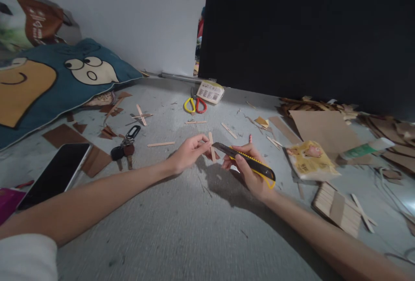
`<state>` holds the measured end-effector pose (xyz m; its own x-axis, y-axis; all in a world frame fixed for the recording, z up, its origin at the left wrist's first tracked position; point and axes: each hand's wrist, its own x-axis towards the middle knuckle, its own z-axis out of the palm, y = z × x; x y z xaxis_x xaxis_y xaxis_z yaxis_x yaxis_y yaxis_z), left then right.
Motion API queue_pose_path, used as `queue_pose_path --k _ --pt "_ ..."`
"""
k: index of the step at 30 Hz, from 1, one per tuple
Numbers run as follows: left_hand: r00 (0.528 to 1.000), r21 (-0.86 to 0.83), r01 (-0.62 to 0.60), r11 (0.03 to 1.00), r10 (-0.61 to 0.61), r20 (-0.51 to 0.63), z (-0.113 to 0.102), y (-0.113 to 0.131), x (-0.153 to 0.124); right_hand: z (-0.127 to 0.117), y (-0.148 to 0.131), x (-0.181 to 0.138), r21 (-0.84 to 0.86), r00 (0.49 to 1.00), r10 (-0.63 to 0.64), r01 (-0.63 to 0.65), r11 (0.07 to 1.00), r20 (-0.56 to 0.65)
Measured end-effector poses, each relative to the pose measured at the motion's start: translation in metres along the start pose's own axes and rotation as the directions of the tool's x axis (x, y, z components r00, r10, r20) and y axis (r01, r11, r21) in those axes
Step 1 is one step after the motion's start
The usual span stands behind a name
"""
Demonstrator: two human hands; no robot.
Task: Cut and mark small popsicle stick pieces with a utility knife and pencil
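Observation:
My left hand point(189, 153) pinches a wooden craft stick point(212, 146) near its middle, the stick standing roughly upright. In my right hand point(251, 170) is a black and yellow utility knife point(251, 162), fingers wrapped round its body. Its blade is out and points left, with the tip at or very near the stick; I cannot tell whether they touch. Several loose craft sticks lie around: one point(161, 144) left of my left hand, one point(195, 122) beyond it, one point(229, 130) beyond the knife. Two sticks lie crossed point(141, 115) farther left.
Scissors point(195, 105) and a small packet point(210, 91) lie at the back. A phone point(55, 175), keys point(125, 151) and a pillow point(94, 71) occupy the left. On the right are a yellow packet point(311, 160), a glue stick point(368, 148), bundled craft sticks point(337, 209) and cardboard point(319, 129).

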<state>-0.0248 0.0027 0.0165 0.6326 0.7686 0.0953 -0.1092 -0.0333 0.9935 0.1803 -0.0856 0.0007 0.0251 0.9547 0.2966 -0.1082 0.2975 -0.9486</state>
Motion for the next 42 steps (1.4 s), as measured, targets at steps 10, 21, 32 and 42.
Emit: queue_pose_path --k 10,21,32,42 --pt "1.000 -0.015 0.018 1.000 -0.018 -0.012 0.001 -0.003 0.001 -0.006 0.010 0.010 0.178 0.987 0.132 -0.115 0.977 -0.089" --pt "0.999 0.025 0.018 1.000 -0.017 -0.037 0.004 -0.006 0.000 0.000 0.002 -0.007 -0.213 0.980 -0.191 0.175 0.961 -0.057" --pt "0.996 0.263 -0.027 0.964 0.047 -0.072 0.007 -0.012 -0.004 0.002 -0.003 -0.013 -0.530 0.935 -0.326 0.350 0.772 0.143" --pt "0.994 0.324 -0.048 0.945 0.078 -0.080 0.008 -0.013 -0.005 0.001 0.003 -0.014 -0.591 0.935 -0.318 0.349 0.727 0.160"
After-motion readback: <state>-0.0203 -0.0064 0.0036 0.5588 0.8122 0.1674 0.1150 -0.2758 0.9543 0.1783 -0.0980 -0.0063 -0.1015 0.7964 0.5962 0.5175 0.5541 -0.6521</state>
